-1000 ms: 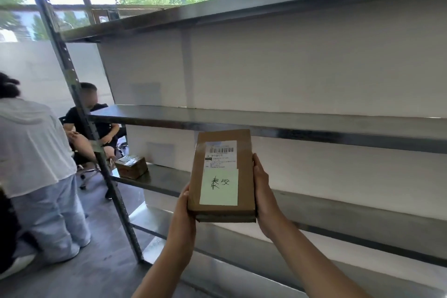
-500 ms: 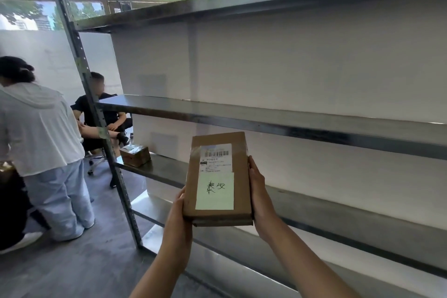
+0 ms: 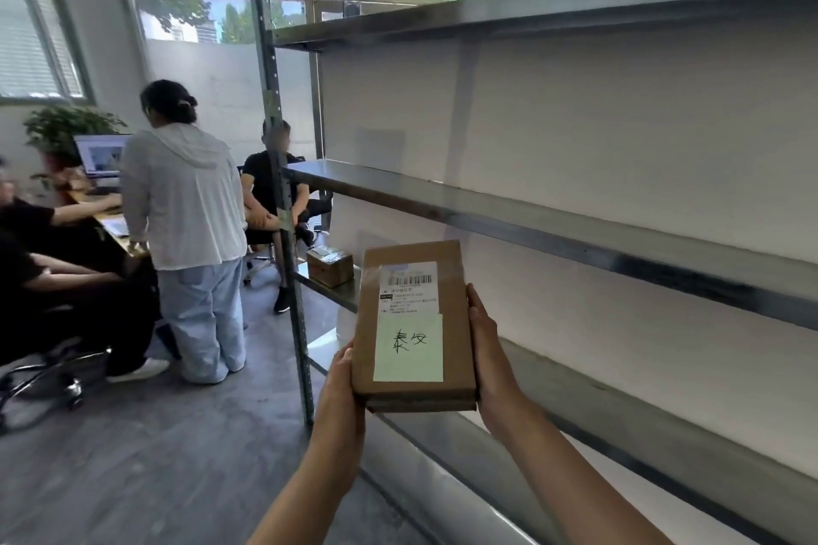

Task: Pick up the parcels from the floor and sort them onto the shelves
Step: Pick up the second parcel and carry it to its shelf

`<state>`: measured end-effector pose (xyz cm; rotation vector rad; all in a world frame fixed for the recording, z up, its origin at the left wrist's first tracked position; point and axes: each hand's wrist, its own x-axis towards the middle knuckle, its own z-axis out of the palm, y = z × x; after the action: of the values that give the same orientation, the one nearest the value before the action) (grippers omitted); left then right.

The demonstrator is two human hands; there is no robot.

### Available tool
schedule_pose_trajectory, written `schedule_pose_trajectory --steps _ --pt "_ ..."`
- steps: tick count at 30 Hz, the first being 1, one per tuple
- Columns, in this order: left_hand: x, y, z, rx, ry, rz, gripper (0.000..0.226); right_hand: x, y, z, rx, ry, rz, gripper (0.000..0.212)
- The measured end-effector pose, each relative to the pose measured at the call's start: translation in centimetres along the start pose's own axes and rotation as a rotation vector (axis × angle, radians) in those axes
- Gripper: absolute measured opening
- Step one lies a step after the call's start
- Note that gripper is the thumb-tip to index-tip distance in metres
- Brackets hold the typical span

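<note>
1. Since the earlier frames the view has swung left: the shelf post (image 3: pixel 278 173) now stands mid-picture, and more of the room shows, with people at a desk on the left. The parcel (image 3: pixel 414 325) sits a little further right and lower in the view, in the same grip as before.
2. The left hand (image 3: pixel 341 385) presses the parcel's left edge near its bottom corner; the right hand (image 3: pixel 489 350) lies along its right edge. Both are clamped on it, so it is held between them in the air, upright, its label and the pale note facing the camera.
3. The parcel hangs in front of the shelves (image 3: pixel 553 212), touching none of them.
4. Done so far, by my reading: one small box (image 3: pixel 329 266) already rests on a lower shelf near the post, and this parcel is off the floor.
5. Left to do: choose a shelf, probably by the handwritten note, and set the parcel down. The other shelf boards in view look bare. No floor parcels are in view, so I cannot say how many remain.
</note>
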<state>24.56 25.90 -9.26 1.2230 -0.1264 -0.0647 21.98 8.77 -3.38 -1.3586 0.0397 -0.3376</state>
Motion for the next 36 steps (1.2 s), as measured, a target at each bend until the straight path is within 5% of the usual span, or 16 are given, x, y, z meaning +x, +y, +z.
schedule_pose_trajectory --steps 7,16,21,36 --pt "2.3 -0.4 -5.7 -0.052 0.067 -0.034 0.046 2.5 2.7 5.8 0.019 -0.079 0.068 0.072" --pt "7.7 1.9 -14.5 -0.085 0.183 0.018 0.044 7.8 5.0 15.9 -0.01 -0.164 0.068 0.062" --pt "10.3 3.7 -20.0 -0.095 0.2 0.037 0.042 10.5 7.6 21.6 0.005 -0.23 0.064 0.038" --pt "13.4 5.2 -32.6 0.005 0.373 0.032 0.037 14.4 15.1 34.1 0.049 -0.347 0.242 0.041"
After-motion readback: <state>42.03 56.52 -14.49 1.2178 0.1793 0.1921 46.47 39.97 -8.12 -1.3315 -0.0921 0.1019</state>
